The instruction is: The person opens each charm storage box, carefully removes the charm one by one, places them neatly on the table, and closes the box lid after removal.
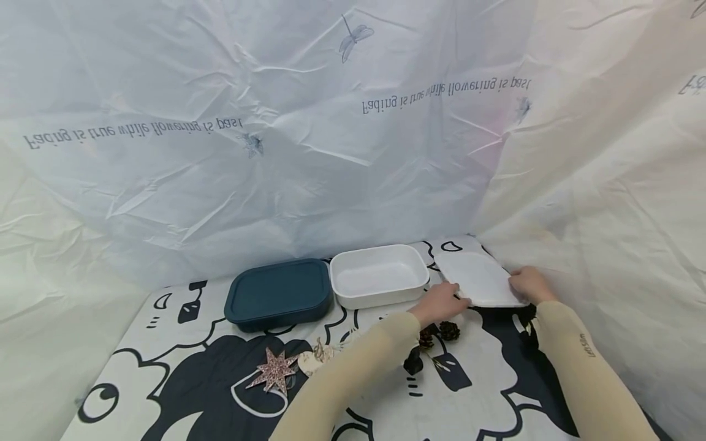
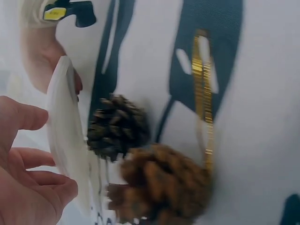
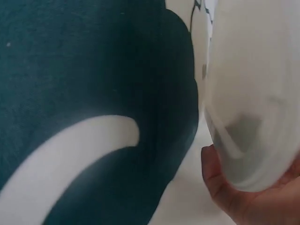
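A flat white lid (image 1: pixel 481 283) lies low at the table's right back, held by both hands. My left hand (image 1: pixel 441 302) grips its near left corner; in the left wrist view, the thumb and fingers are on either side of the lid's edge (image 2: pixel 63 126). At the opposite corner my right hand (image 1: pixel 532 285) holds the lid, its fingers around the rounded corner (image 3: pixel 255 164) in the right wrist view. Just left of the lid stands a white rectangular box (image 1: pixel 380 275) with its top uncovered. Whether the lid touches the cloth cannot be told.
Left of the white box sits a dark blue lidded box (image 1: pixel 278 294). Pine cones (image 1: pixel 449 331) lie near my left wrist, with a gold ribbon (image 2: pixel 204 93) beside them. A glittery star (image 1: pixel 274 370) and pale decorations (image 1: pixel 314 360) are on the patterned cloth. White sheeting (image 1: pixel 309 153) hangs behind.
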`<state>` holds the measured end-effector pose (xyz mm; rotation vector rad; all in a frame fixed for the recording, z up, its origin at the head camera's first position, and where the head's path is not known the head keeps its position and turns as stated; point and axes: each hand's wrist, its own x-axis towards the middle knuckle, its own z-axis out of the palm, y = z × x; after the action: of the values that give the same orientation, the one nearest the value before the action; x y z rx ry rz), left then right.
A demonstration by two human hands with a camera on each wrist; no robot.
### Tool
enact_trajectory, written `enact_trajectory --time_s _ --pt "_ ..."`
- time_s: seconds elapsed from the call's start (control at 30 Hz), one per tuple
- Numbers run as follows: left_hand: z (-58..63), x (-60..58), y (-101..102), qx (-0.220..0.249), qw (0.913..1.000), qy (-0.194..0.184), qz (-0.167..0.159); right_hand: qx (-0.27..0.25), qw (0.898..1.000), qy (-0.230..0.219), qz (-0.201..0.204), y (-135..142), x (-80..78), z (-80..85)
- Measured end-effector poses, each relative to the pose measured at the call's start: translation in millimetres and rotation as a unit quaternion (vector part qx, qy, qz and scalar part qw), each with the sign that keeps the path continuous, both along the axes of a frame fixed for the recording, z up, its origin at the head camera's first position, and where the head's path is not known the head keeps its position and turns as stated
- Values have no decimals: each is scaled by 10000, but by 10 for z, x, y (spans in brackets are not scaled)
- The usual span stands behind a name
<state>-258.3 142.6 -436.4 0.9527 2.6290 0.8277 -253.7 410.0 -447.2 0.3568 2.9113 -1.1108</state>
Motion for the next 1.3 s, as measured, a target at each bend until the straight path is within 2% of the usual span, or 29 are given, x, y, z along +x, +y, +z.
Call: enact_trajectory --time_s 0.07,0.23,0.33,0.47,0.6,0.77,0.9,1.07,1.3 --pt "53 2 -13 105 9999 -6 26 -15 9998 165 -54 15 10 37" --pt "205 -9 -40 481 9988 72 50 -451 9982 360 -188 14 34 189" --pt "316 -18 -44 582 9978 301 51 -512 9969 523 -303 -13 45 326" --pt "472 -9 -41 654 9960 600 86 -408 9933 981 -458 -60 84 551" --pt "604 21 -63 878 9939 643 197 -466 9881 1371 -527 -112 145 772" --pt "720 86 -135 1171 9909 611 252 -956 9836 1371 -682 -157 219 987" --pt "760 95 -218 1459 9875 528 275 -1250 9793 1370 -816 -204 235 1093" --pt "740 102 -333 1675 9846 364 344 -1707 9714 1422 -839 -301 216 1140" --pt "721 152 -472 1624 9851 547 152 -2179 9562 1710 -945 -494 183 1168"
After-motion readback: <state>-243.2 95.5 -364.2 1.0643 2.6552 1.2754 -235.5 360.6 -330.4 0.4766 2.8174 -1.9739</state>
